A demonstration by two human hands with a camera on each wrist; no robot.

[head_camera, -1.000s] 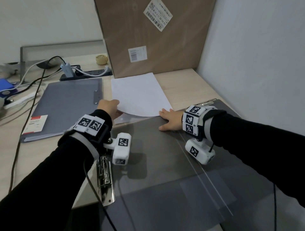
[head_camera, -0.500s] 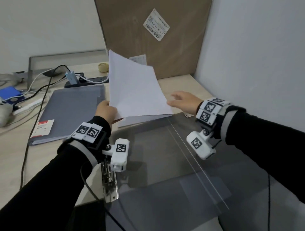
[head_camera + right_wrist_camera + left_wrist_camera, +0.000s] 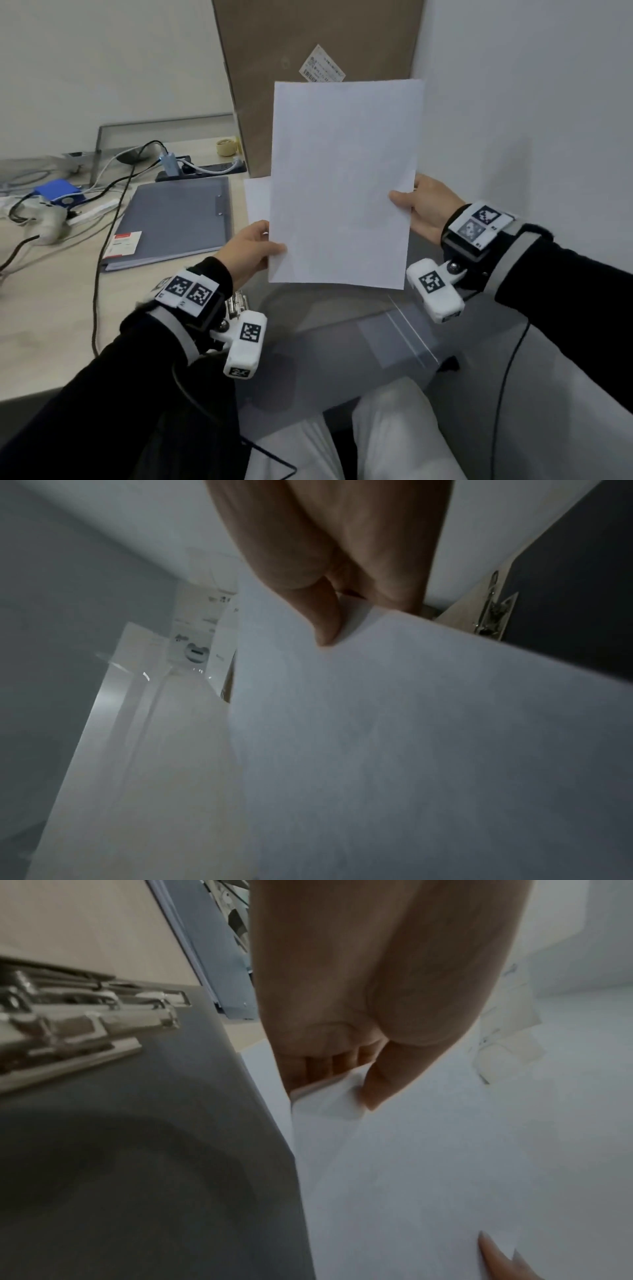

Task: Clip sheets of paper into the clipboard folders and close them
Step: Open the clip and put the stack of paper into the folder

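A white sheet of paper (image 3: 342, 185) stands upright in the air over the open grey clipboard folder (image 3: 329, 335). My left hand (image 3: 253, 250) pinches the sheet's lower left edge, thumb in front, as the left wrist view shows on the sheet (image 3: 428, 1164). My right hand (image 3: 421, 209) pinches the right edge, thumb on the near face of the sheet (image 3: 411, 737). The folder's metal clip (image 3: 78, 1026) lies at its left edge, just below my left wrist. More white paper (image 3: 257, 202) lies on the desk behind the held sheet. A closed grey folder (image 3: 174, 219) lies to the left.
A big cardboard box (image 3: 308, 61) stands against the wall behind the sheet. Cables (image 3: 113, 212), a power strip (image 3: 202, 169) and a blue device (image 3: 56, 192) crowd the desk's left. The white wall (image 3: 531, 102) is close on the right. My light trousers (image 3: 376, 438) show below the desk edge.
My left hand lifted the sheet off the desk and raised it upright. My right hand left the folder and took hold of the sheet's right edge. The view tilted up.
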